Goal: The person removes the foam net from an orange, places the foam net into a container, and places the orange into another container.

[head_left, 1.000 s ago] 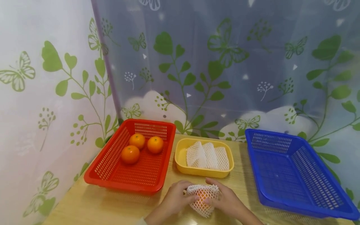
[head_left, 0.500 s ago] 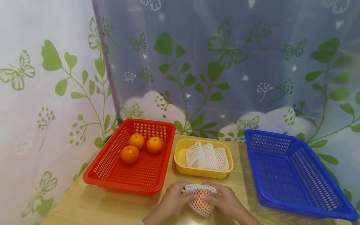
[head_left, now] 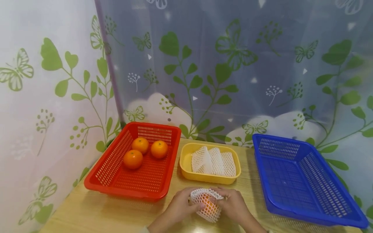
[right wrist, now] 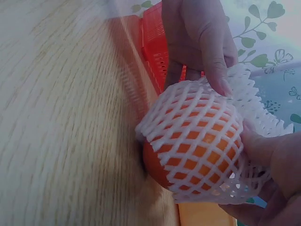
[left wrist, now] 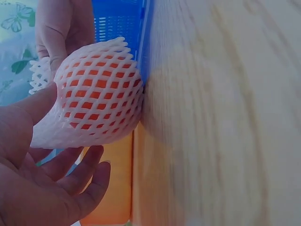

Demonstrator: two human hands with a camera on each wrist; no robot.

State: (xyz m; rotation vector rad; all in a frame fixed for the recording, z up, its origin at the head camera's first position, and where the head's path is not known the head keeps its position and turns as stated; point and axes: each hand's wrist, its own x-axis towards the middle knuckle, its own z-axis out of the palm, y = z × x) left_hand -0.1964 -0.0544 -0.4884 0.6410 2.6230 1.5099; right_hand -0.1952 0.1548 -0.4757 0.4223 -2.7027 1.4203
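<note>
Both hands hold an orange (head_left: 207, 205) in a white foam net sleeve (left wrist: 101, 89) low over the front of the table. My left hand (head_left: 181, 204) grips it from the left, thumb on the mesh and fingers behind. On the other side my right hand (head_left: 234, 204) pinches the sleeve near its upper edge. The mesh covers most of the fruit; in the right wrist view a bare strip of orange peel (right wrist: 155, 165) shows at the end by the table. The sleeve's loose end (right wrist: 254, 101) bunches between the hands.
At the left a red basket (head_left: 128, 193) holds 3 oranges (head_left: 133, 159). A yellow tray (head_left: 208, 177) with several white foam net sleeves (head_left: 215, 161) stands just beyond the hands. The blue basket (head_left: 303, 174) is at the right. A patterned curtain (head_left: 192, 64) hangs behind the wooden table (head_left: 99, 213).
My right thumb has shifted from the front of the orange up toward the sleeve's edge. The sleeved orange has tilted slightly and moved a little left in the head view.
</note>
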